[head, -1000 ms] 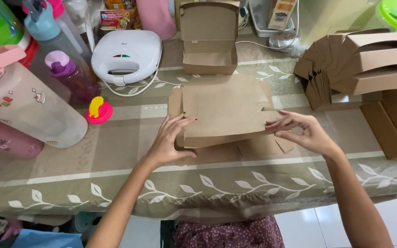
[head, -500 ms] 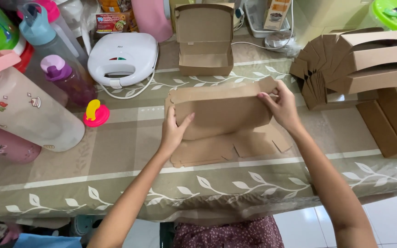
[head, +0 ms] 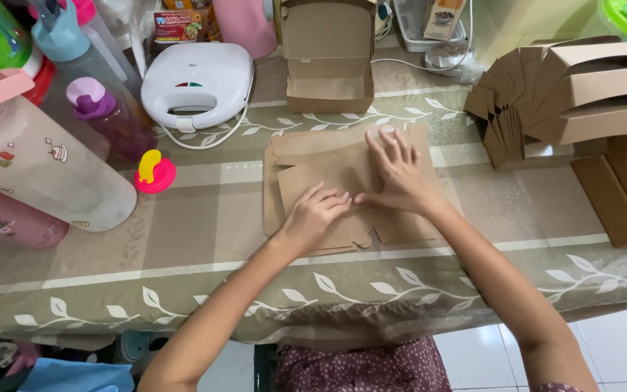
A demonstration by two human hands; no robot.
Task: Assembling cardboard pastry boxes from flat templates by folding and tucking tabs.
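Flattened brown cardboard box blank (head: 313, 167) lies at the middle of the table (head: 205, 239), toward its front edge, on a beige cloth printed with white leaf vines. Both hands press on it: the left hand (head: 315, 214) palm down with fingers together, the right hand (head: 399, 174) flat with fingers spread. An assembled open box (head: 328, 62) stands behind, folded boxes (head: 582, 87) stack at the right edge, and pale floor tiles (head: 618, 341) show below.

one flat carton (head: 313, 163), one folded box (head: 329, 62), two bottles (head: 103, 109)
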